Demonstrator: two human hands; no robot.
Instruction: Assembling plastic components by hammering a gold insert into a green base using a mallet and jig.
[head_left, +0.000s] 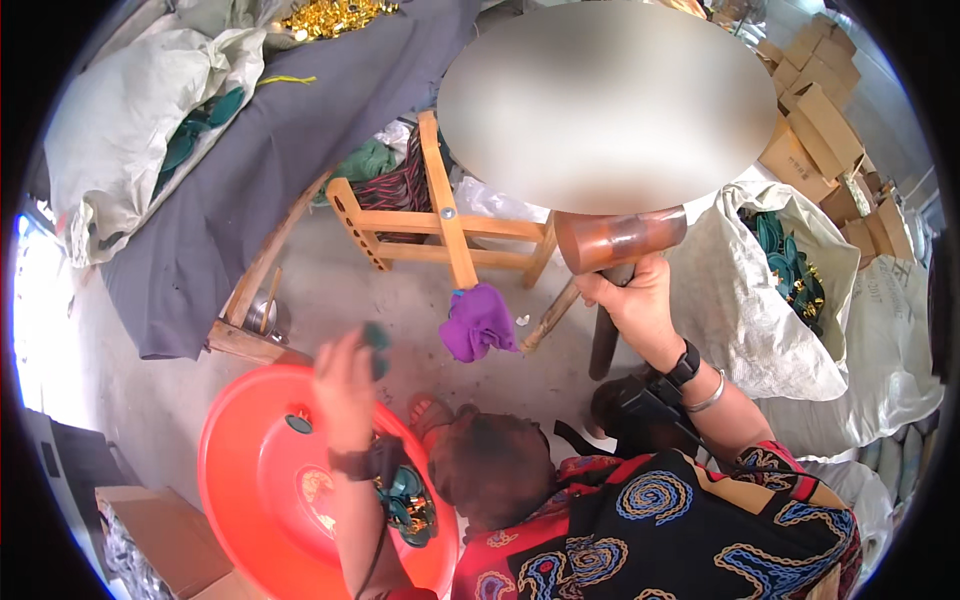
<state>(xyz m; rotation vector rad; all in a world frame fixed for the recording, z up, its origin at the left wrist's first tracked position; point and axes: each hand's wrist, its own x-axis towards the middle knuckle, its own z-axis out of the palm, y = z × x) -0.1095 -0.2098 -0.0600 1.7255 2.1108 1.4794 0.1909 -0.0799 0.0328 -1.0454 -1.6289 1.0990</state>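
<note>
My left hand (345,385), smeared by motion, is over the red plastic basin (228,440). At its fingertips is a blurred dark green piece (376,350). My right hand (640,300) is closed round a mallet just below its amber-brown cylindrical head (605,243); a wooden handle (550,320) slants down to the left. Inside the basin, a single green piece (298,422) lies apart, and a cluster of green pieces with gold-coloured metal parts (405,505) sits by my left forearm. A large blurred oval covers the view beyond the mallet.
A wooden frame (450,225) stands ahead, a purple cloth (478,322) at its near end. Grey cloth (215,210) drapes over a surface at left, under a white sack (120,130). At right are an open sack of green pieces (785,265) and cardboard boxes (815,130).
</note>
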